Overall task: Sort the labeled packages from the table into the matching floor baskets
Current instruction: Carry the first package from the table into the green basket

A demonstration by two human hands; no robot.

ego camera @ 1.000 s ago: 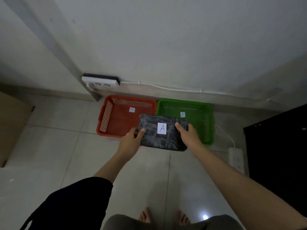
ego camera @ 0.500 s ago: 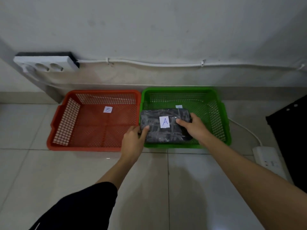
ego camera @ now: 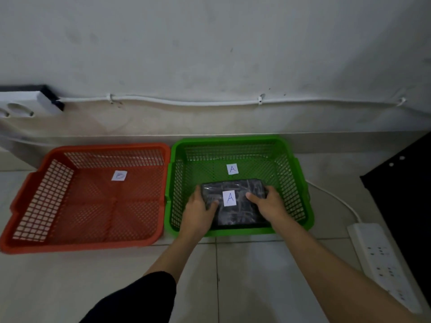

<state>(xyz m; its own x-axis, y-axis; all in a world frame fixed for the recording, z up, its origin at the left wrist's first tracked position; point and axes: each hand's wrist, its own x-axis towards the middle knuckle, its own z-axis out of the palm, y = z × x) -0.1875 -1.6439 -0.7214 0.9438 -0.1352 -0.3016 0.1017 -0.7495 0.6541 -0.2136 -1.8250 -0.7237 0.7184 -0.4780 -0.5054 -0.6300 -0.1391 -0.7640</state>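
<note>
A dark plastic-wrapped package (ego camera: 235, 213) with a white "A" label lies inside the green basket (ego camera: 231, 142), low near its front wall. My left hand (ego camera: 198, 212) grips the package's left edge and my right hand (ego camera: 268, 206) grips its right edge. The green basket carries its own "A" label (ego camera: 232, 169) on the floor of the basket behind the package. Beside it on the left stands the red basket (ego camera: 105, 150), holding only a small white label (ego camera: 119, 175).
Both baskets sit on a tiled floor against a white wall. A white power strip (ego camera: 382, 264) and its cable lie on the floor at the right, beside a black object (ego camera: 405, 194). A wall socket block (ego camera: 25, 101) is at the upper left.
Both hands moved forward and down with the package, from above the baskets' shared edge into the green basket. The view came closer to the floor.
</note>
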